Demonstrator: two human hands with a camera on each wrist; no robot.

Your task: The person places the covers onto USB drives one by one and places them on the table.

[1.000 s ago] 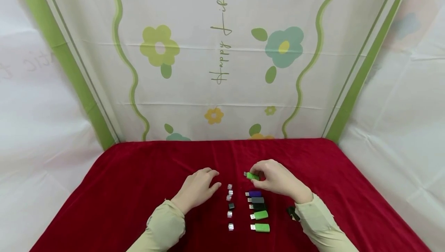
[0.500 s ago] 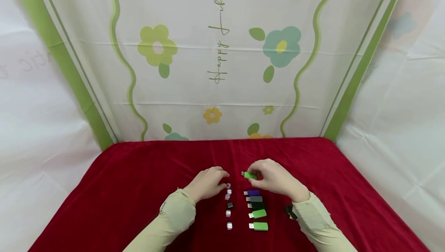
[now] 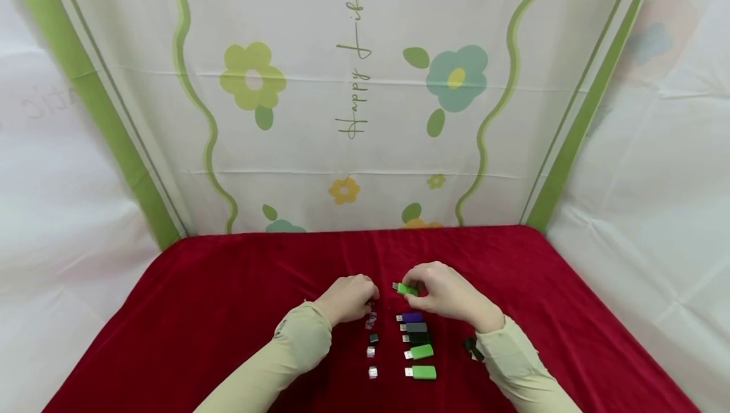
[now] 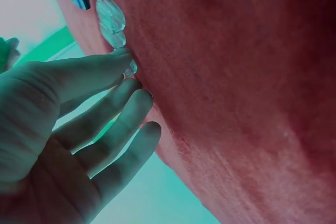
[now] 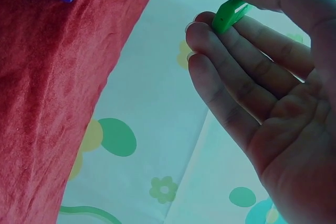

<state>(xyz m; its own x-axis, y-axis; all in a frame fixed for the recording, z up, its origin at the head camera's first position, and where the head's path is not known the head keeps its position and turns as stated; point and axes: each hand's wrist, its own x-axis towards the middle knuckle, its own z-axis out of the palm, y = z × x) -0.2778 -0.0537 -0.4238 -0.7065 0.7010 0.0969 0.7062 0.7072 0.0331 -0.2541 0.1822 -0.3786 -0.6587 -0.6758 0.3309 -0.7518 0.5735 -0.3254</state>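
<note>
We see a green USB stick (image 3: 407, 289) pinched between the thumb and fingers of the right hand (image 3: 447, 292), its metal plug jutting past the fingertips toward the left hand (image 3: 346, 299). There we find a clear cap (image 4: 132, 68) pinched between thumb and forefinger, the other fingers spread beyond it. Nearer us, a line of other caps (image 3: 371, 352) and five more sticks (image 3: 422, 352) lie on the red-covered bench (image 3: 256, 261).
</note>
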